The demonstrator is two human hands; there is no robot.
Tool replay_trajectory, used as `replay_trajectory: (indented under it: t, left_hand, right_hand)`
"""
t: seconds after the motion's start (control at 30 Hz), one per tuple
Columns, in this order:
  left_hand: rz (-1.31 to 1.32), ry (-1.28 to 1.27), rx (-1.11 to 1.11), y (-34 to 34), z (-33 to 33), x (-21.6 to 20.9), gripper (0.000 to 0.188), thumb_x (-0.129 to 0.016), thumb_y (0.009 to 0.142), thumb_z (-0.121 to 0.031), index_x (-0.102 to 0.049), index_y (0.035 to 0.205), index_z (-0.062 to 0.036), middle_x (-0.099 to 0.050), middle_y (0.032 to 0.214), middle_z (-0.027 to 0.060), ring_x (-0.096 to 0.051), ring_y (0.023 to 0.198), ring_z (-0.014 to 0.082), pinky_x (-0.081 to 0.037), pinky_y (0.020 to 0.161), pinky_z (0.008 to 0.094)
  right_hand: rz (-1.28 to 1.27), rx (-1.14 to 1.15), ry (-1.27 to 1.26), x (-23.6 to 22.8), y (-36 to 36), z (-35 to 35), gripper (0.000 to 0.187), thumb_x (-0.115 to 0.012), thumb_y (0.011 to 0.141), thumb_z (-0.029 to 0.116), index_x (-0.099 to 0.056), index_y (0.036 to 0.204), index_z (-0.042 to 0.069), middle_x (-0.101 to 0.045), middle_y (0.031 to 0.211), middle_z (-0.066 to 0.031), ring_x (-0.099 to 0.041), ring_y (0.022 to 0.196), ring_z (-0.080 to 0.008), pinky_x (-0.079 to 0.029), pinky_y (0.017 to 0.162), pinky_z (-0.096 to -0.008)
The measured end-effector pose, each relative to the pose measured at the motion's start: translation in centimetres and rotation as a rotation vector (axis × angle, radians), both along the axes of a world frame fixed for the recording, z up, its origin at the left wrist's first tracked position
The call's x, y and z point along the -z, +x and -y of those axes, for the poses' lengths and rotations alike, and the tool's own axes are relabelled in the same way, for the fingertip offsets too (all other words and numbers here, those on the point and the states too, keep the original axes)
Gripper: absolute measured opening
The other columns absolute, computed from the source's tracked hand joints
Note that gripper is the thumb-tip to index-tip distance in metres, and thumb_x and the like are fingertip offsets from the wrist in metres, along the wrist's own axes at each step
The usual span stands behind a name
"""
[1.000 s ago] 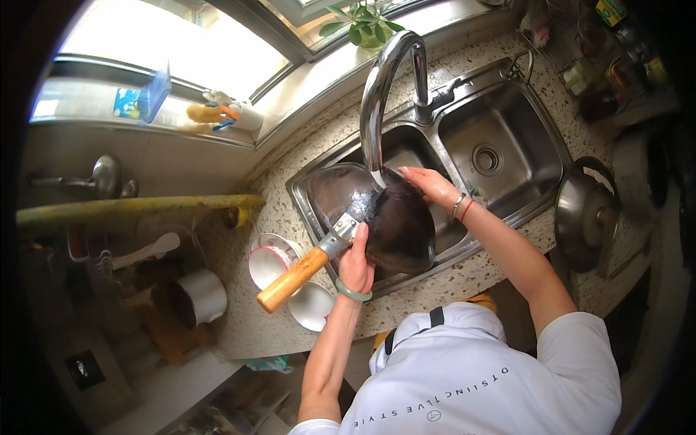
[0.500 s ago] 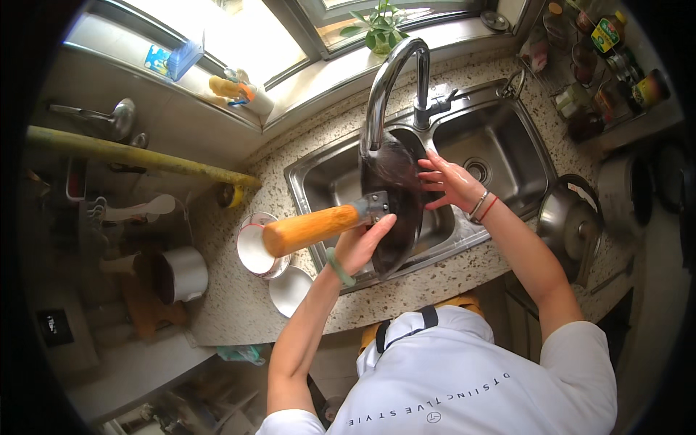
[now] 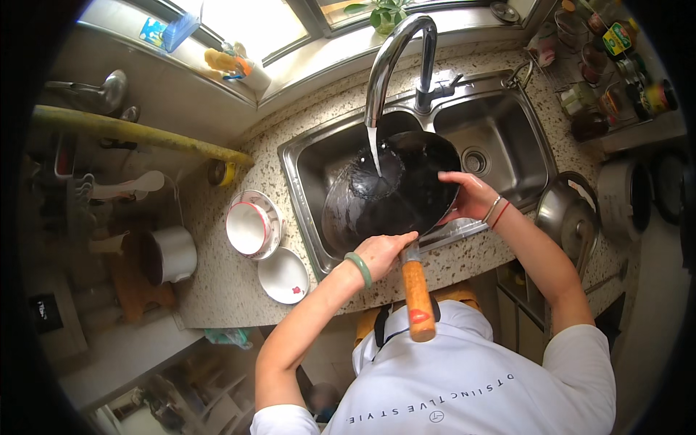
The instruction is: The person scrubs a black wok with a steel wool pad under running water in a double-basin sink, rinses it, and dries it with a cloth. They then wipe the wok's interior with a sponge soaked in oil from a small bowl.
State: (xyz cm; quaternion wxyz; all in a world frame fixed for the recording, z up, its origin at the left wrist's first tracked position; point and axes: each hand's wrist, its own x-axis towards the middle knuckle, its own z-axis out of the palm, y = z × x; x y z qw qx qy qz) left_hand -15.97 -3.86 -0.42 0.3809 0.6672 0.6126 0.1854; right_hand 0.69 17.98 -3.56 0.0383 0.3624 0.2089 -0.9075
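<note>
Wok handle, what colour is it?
The handle is orange-brown, with a red patch towards its free end; it shows best in the head view.

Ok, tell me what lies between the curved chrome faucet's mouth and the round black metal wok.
A thin whitish stream of water spans the stretch from the faucet down into the wok, as the head view shows.

Far side: dark-framed window (image 3: 254, 27), bright daylight entering; pale windowsill (image 3: 326, 55) below. Left: greyish wall (image 3: 174, 109), dimmer. Speckled countertop (image 3: 235, 301) spans the middle. Far right: shelf (image 3: 634, 125), shadowed.
</note>
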Motion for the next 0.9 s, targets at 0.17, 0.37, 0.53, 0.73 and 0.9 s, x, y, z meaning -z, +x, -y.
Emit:
replay_trajectory:
  t: [0.17, 0.37, 0.53, 0.73, 0.9]
  left_hand:
    - [-0.070, 0.072, -0.010, -1.7, 2.9, 1.6, 0.055, -0.062, 0.077, 0.000, -0.053, 0.130, -0.0116, -0.067, 0.108, 0.0128, -0.066, 0.089, 0.0325, -0.054, 0.077, 0.0394]
    - [-0.132, 0.083, -0.069, -2.7, 7.9, 3.0, 0.047, -0.063, 0.078, 0.000, -0.059, 0.123, -0.0109, -0.065, 0.118, 0.0124, -0.062, 0.110, 0.0285, -0.050, 0.097, 0.0379]
    - [0.063, -0.188, -0.197, -3.0, 9.9, 2.9, 0.047, -0.054, 0.078, 0.006, -0.063, 0.121, -0.0125, -0.062, 0.127, 0.0061, -0.050, 0.129, 0.0189, -0.021, 0.117, 0.0487]
    - [-0.156, 0.076, -0.704, -4.4, 9.3, 4.2, 0.064, -0.060, 0.079, -0.001, -0.046, 0.139, -0.0187, -0.034, 0.152, 0.0106, -0.023, 0.145, 0.0272, -0.009, 0.118, 0.0514]
    - [0.600, -0.019, -1.370, -6.8, 8.3, 8.6, 0.093, -0.071, 0.084, -0.010, -0.009, 0.153, -0.0160, -0.039, 0.145, 0.0192, -0.034, 0.136, 0.0324, -0.036, 0.105, 0.0554]
  right_hand:
    - [-0.030, 0.083, 0.008, 2.1, 1.2, 2.7, 0.012, -0.053, 0.082, 0.008, -0.058, 0.088, -0.002, -0.065, 0.098, -0.0185, -0.064, 0.094, -0.0362, -0.050, 0.087, -0.0647]
    - [-0.023, 0.211, 0.132, 3.7, 3.5, 10.1, 0.009, -0.056, 0.082, 0.007, -0.060, 0.088, 0.002, -0.063, 0.090, -0.0078, -0.062, 0.084, -0.0212, -0.057, 0.073, -0.0419]
    - [0.087, 0.347, 0.229, 3.0, 3.0, 13.2, 0.013, -0.057, 0.077, 0.002, -0.060, 0.090, 0.004, -0.061, 0.083, -0.0045, -0.061, 0.078, -0.0168, -0.051, 0.059, -0.0313]
    - [0.114, 0.406, 0.271, 3.6, 2.7, 13.7, 0.022, -0.057, 0.075, -0.001, -0.060, 0.096, 0.005, -0.061, 0.083, -0.0032, -0.059, 0.075, -0.0152, -0.047, 0.058, -0.0292]
    - [0.053, 0.508, 0.300, 3.3, 2.3, 14.2, 0.028, -0.055, 0.073, -0.005, -0.058, 0.099, 0.004, -0.060, 0.089, -0.0027, -0.057, 0.080, -0.0142, -0.046, 0.066, -0.0281]
